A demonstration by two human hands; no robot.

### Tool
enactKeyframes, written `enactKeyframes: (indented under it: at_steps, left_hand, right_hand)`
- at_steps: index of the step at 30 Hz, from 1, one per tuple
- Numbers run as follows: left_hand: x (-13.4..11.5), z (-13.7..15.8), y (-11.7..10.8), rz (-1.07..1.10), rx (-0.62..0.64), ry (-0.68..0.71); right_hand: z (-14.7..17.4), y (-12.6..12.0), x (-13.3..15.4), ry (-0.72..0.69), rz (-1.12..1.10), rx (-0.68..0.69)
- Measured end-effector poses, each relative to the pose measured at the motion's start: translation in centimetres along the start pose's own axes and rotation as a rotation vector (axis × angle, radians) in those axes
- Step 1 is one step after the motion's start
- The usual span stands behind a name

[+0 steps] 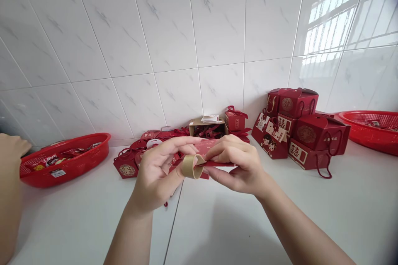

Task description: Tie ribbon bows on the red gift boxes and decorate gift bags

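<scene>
Both my hands hold a red printed cardboard piece (207,145) above the table, at the middle of the head view. A gold strip (192,167) on its near side is curled into a loop. My left hand (158,169) grips the left end, its thumb at the gold loop and its fingers bent behind. My right hand (238,161) pinches the right part, with fingers on top and the thumb underneath. My fingers cover much of the piece, so its full shape is hidden.
Red gift boxes (306,132) are stacked at the right, beside a red basket (373,143). Another red basket (105,149) with packets stands left, near another person's arm (9,198). Behind my hands are more red boxes (126,167) and an open carton (195,127) against the tiled wall (217,29).
</scene>
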State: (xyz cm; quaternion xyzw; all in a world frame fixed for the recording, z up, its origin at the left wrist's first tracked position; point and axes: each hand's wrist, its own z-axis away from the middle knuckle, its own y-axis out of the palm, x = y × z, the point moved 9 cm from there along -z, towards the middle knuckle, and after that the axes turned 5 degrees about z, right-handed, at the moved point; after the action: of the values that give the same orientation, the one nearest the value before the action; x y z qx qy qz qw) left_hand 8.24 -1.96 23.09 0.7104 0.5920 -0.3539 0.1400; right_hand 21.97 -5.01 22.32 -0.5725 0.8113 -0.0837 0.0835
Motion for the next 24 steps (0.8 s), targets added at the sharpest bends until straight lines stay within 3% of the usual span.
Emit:
enactKeyframes:
  at_steps: [4, 10, 15, 18, 21, 24]
  left_hand:
    - [-0.2, 0.2, -0.1, -0.009, -0.116, -0.046]
    - [-0.3, -0.1, 0.6, 0.052, -0.016, -0.051]
    - [-0.6, -0.2, 0.2, 0.135, 0.01, 0.022]
    - [-0.3, -0.1, 0.3, 0.15, 0.016, 0.027]
    - [0.7, 0.0, 0.2, 0.086, -0.052, -0.061]
    - [1.2, 0.0, -0.3, -0.109, -0.144, -0.138]
  right_hand:
    - [-0.3, -0.3, 0.1, 0.024, -0.004, -0.008]
    - [-0.4, -0.6, 0.2, 0.037, -0.014, -0.048]
    - [-0.1, -0.7, -0.5, 0.168, -0.101, -0.115]
    - [0.1, -0.1, -1.7, 0.353, -0.245, -0.153]
    - [1.5, 0.2, -4.5, 0.654, -0.326, -0.168]
    - [5.3, -2.4, -8.6, 1.022, -0.3, -0.217]
